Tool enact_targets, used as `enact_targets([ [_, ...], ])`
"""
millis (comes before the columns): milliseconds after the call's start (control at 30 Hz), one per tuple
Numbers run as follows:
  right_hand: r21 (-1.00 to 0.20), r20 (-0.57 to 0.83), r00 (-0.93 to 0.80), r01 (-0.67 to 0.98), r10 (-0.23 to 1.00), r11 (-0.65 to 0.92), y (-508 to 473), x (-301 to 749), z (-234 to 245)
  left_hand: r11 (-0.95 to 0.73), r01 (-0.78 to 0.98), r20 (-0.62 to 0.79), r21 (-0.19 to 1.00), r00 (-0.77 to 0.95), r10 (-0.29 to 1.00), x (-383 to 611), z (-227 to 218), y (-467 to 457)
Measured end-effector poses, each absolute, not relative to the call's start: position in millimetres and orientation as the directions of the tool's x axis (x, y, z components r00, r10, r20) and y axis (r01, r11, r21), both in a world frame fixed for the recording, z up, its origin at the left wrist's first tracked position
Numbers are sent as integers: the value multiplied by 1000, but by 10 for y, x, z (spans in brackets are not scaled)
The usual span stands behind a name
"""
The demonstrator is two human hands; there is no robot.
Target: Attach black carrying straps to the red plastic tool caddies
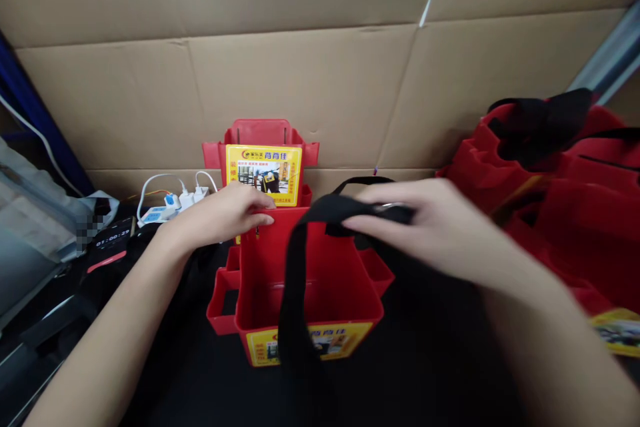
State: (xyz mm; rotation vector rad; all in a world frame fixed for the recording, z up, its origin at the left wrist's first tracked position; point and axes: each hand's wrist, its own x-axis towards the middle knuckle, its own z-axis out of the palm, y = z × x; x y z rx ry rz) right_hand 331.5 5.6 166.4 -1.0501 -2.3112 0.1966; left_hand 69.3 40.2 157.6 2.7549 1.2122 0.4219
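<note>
A red plastic tool box (305,293) with a yellow label on its front stands open on the dark table before me. My left hand (225,213) grips the box's far left rim, fingers closed over the edge. My right hand (420,220) pinches a black strap (293,280) that loops over the box and hangs down its front. Behind it stands a second red box (264,147) with a yellow printed label, upright against the cardboard.
A heap of red boxes with black straps (555,173) fills the right side. A white power strip with plugs (170,203) and a dark timer display (113,237) lie at the left. A cardboard wall (320,67) closes the back.
</note>
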Motion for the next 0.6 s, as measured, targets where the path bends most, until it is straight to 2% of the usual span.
enact_targets([
  [67, -178, 415, -504, 772, 758, 611, 90, 3130, 1576, -671, 719, 197, 185, 641, 741, 701, 1579, 392],
  [133, -95, 353, -557, 778, 752, 621, 126, 3048, 1531, -666, 725, 189, 177, 639, 746, 704, 1583, 387],
  [200, -143, 386, -582, 728, 715, 670, 164, 3097, 1551, -670, 720, 188, 182, 643, 743, 699, 1585, 391],
  [267, -179, 493, -532, 713, 689, 678, 217, 3236, 1605, -684, 704, 184, 190, 659, 730, 689, 1584, 404],
  [333, -144, 515, -511, 740, 688, 657, 295, 3382, 1639, -707, 679, 176, 198, 685, 707, 680, 1581, 421],
  [400, -116, 403, -604, 712, 687, 693, 396, 3468, 1618, -720, 662, 168, 208, 701, 693, 679, 1578, 433],
  [500, -200, 161, -776, 579, 609, 790, 573, 3478, 1501, -718, 662, 161, 216, 701, 695, 686, 1572, 433],
  [533, -215, 103, -781, 587, 616, 781, 639, 3479, 1453, -720, 659, 159, 216, 704, 692, 687, 1571, 429],
  [600, -174, 42, -681, 715, 731, 677, 788, 3536, 1359, -730, 650, 163, 212, 713, 682, 684, 1571, 418],
])
